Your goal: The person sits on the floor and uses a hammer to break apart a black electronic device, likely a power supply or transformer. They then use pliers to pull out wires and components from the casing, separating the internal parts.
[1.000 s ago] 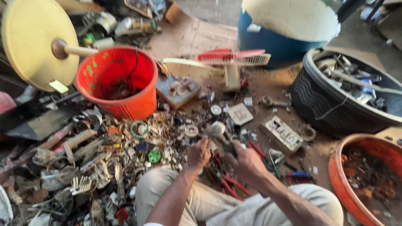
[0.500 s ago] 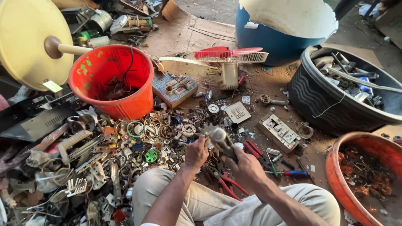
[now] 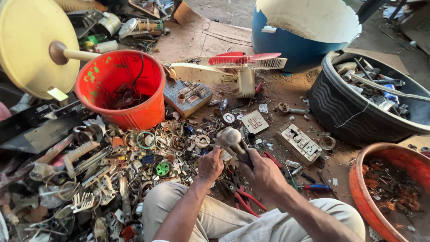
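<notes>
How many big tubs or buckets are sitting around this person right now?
4: an orange bucket at upper left, a blue drum at the top, a black ribbed tub at right, an orange basin at lower right. Others may lie outside the view.

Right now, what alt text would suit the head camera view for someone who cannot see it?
A seated person's left hand and right hand hold a grey metal part over scattered scrap. An orange bucket sits left, a black tub right.

Daylight even and fairly bright, shadows soft, mild glare on the pale disc [image 3: 27,42] at upper left, focus sharp centrally, wide-angle stretching and slight softness toward the edges.
</notes>
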